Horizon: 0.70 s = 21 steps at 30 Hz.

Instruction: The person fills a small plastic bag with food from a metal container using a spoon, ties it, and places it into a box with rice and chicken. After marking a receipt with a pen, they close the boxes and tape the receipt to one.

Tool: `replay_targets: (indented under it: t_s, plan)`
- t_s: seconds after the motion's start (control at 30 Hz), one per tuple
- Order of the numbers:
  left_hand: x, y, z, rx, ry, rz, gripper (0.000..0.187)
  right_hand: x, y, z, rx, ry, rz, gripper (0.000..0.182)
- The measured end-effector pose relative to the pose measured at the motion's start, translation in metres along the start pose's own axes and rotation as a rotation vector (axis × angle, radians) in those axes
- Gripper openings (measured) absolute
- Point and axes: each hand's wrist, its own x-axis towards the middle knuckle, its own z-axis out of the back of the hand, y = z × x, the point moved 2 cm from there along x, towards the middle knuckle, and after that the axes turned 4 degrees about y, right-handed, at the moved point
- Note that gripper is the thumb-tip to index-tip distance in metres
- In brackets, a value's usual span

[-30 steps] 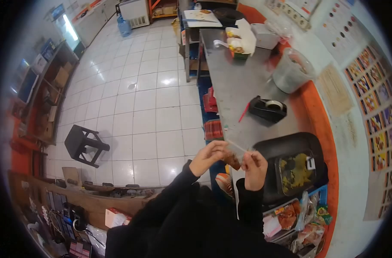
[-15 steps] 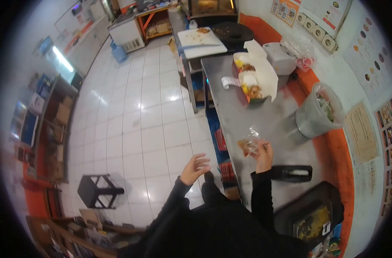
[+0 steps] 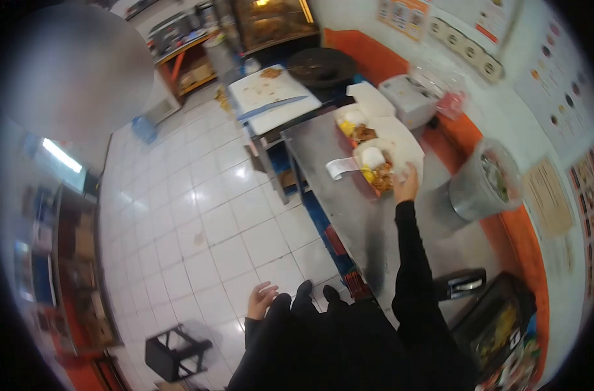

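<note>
My right hand (image 3: 406, 185) reaches over the steel counter to the near right corner of an open cardboard food box (image 3: 411, 144). Its fingers are closed around a small clear plastic bag, mostly hidden by the hand and blur. Inside the box are two portions, each with white rice (image 3: 373, 157), something yellow and browned pieces of food (image 3: 363, 134). A white paper slip (image 3: 340, 168) sticks out from the box's left side. Low over the floor, away from the counter, my left hand (image 3: 262, 300) is open and empty, with fingers loosely bent.
A tall clear tub (image 3: 469, 199) stands right of my forearm. Behind the box is a white machine (image 3: 409, 101). A knife (image 3: 274, 106) lies on a white cutting board (image 3: 254, 85). On the floor is a black stool (image 3: 173, 355). A black container (image 3: 495, 326) sits near me.
My right hand has moved forward from the bare counter to the food box with the small plastic bag. My left hand has dropped lower and nearer my body. The view has turned and shifted.
</note>
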Motion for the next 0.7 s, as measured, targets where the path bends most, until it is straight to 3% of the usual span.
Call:
replay_targets:
  t_s: [0.07, 0.1, 0.13, 0.23, 0.27, 0.37, 0.43, 0.47, 0.5, 0.6, 0.67, 0.7]
  plan:
    - [0.031, 0.005, 0.003, -0.035, 0.155, 0.007, 0.041, -0.052, 0.017, 0.039, 0.049, -0.088, 0.04, 0.044]
    - [0.049, 0.006, -0.002, -0.086, 0.255, 0.029, 0.041, -0.089, 0.015, 0.054, -0.042, -0.08, -0.056, 0.042]
    - [0.065, -0.012, -0.01, -0.238, 0.281, 0.333, 0.04, -0.125, 0.036, 0.078, 0.155, -0.048, -0.268, 0.038]
    - [0.114, -0.021, -0.023, -0.051, 0.582, 0.316, 0.038, -0.247, 0.047, 0.135, -0.028, -0.043, -0.482, 0.036]
    - [0.129, -0.022, -0.028, -0.011, 0.655, 0.326, 0.038, -0.277, 0.057, 0.156, 0.092, -0.085, -0.604, 0.035]
    - [0.17, -0.005, -0.061, 0.187, 0.86, 0.308, 0.038, -0.354, 0.072, 0.228, -0.087, -0.305, -0.781, 0.035]
    - [0.174, -0.02, -0.115, 0.199, 1.028, 0.279, 0.038, -0.386, 0.081, 0.282, -0.153, -0.475, -0.896, 0.032]
    - [0.174, -0.03, -0.139, 0.191, 1.096, 0.249, 0.038, -0.403, 0.087, 0.309, -0.192, -0.657, -0.884, 0.03]
    - [0.175, -0.024, -0.172, 0.3, 1.257, -0.093, 0.039, -0.42, 0.091, 0.335, -0.228, -0.83, -0.858, 0.028]
    - [0.107, -0.11, -0.27, 0.278, 1.426, -0.185, 0.039, -0.475, 0.09, 0.409, -0.244, -1.217, -0.857, 0.023]
    - [0.058, -0.14, -0.329, 0.262, 1.515, -0.018, 0.04, -0.497, 0.09, 0.46, -0.299, -1.36, -0.826, 0.017]
    - [0.038, -0.141, -0.356, 0.251, 1.527, -0.038, 0.04, -0.508, 0.083, 0.486, -0.33, -1.405, -0.799, 0.015]
